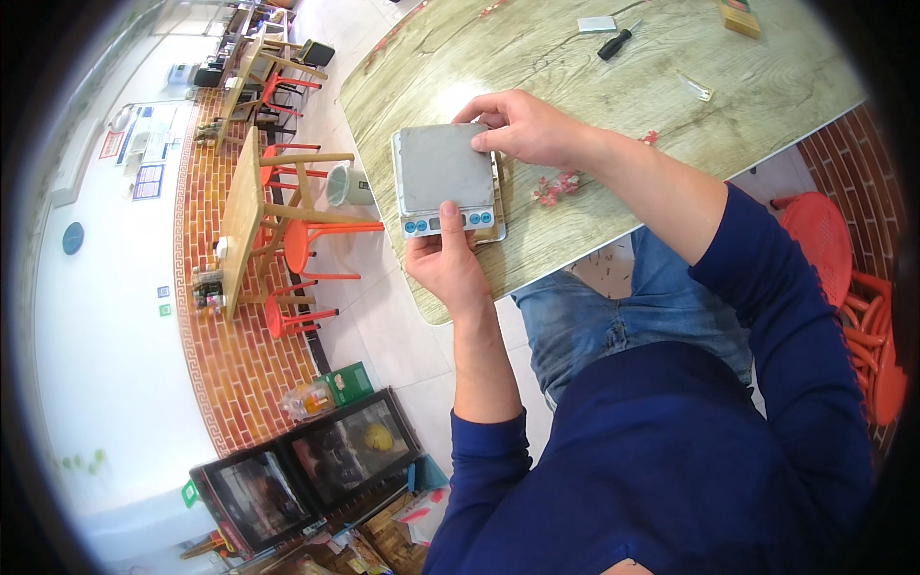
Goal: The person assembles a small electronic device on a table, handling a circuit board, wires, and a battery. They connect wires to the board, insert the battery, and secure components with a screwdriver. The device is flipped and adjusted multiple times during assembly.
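Note:
Between my hands, at the left end of the wood-grain table, is a small digital kitchen scale with a flat grey square plate. Blue round buttons and a small display run along its near edge. My left hand grips that near edge, thumb on top over the display and fingers underneath. At the far right corner, my right hand pinches the plate's edge between thumb and fingers. Part of a brownish, flat item shows under the scale's right side; I cannot tell what it is.
Farther back on the table lie a black-handled screwdriver, a small pale rectangular piece, a small clear piece and a yellowish box. Red stools and wooden tables stand left; more red stools are at right.

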`<move>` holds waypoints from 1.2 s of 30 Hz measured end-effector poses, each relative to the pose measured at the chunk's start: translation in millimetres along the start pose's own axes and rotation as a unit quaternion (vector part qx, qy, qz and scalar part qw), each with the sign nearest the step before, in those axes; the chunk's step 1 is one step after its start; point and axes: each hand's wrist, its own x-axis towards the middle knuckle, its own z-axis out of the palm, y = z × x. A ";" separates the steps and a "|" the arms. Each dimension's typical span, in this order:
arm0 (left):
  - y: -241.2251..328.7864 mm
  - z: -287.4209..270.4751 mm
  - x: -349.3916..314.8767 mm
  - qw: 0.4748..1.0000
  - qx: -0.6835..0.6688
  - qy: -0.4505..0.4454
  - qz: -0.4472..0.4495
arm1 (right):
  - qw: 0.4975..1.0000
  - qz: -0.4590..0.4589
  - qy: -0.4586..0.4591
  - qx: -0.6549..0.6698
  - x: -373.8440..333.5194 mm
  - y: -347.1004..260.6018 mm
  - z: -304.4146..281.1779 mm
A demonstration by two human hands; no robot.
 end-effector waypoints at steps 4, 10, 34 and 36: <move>-1.7 4.1 -0.9 1.000 0.006 0.017 0.009 | 1.000 0.000 -0.004 -0.008 0.9 2.5 0.0; -0.3 4.6 -0.7 1.000 0.006 0.013 0.013 | 1.000 0.006 0.002 -0.002 0.5 0.5 1.6; -1.7 1.6 -1.0 1.000 -0.008 0.004 -0.002 | 1.000 0.013 0.000 -0.008 0.6 -0.2 0.3; -1.6 -0.4 -0.9 1.000 -0.009 -0.001 -0.010 | 1.000 0.014 0.000 -0.010 0.2 -0.9 0.3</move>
